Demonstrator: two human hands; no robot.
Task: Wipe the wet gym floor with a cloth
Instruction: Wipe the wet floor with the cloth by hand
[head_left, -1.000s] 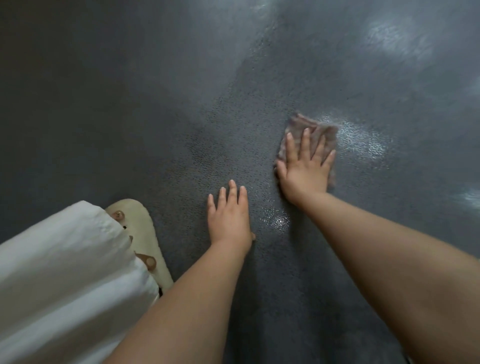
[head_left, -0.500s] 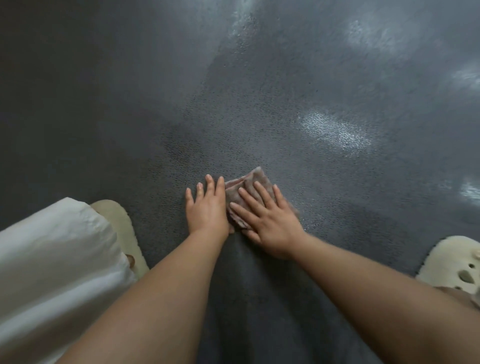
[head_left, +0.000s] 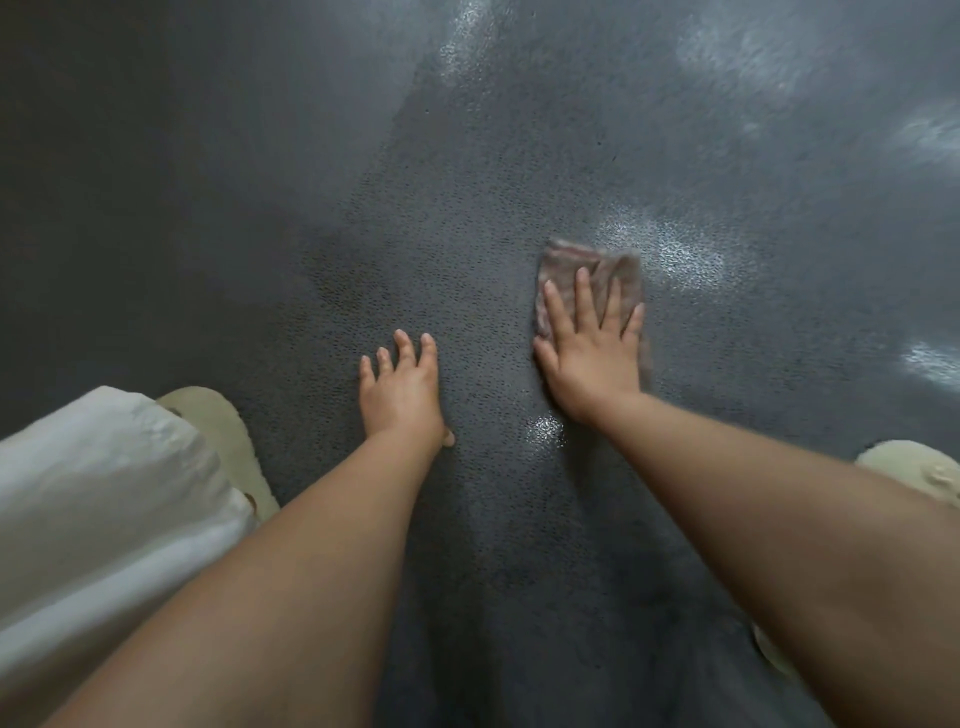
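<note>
A: The right hand (head_left: 592, 358) lies flat with its fingers spread, pressing a cloth (head_left: 589, 270) to the floor (head_left: 467, 156). It grips nothing; the palm just bears down.

B: And the floor itself?

A: Dark grey, pebbled, filling almost the whole view. Wet patches shine on it, one just right of the cloth (head_left: 670, 249) and a small one between the two wrists (head_left: 543, 430).

B: What's at the lower left?

A: A white garment (head_left: 104, 509), with a pale slipper (head_left: 218, 431) showing beside it. Another pale slipper (head_left: 919, 470) peeks out at the right edge.

B: The left hand (head_left: 402, 389)?

A: Open, palm down on the bare floor, fingers forward, apart from the cloth.

B: The cloth?

A: Small, brownish, folded, its far edge showing beyond the fingertips.
</note>
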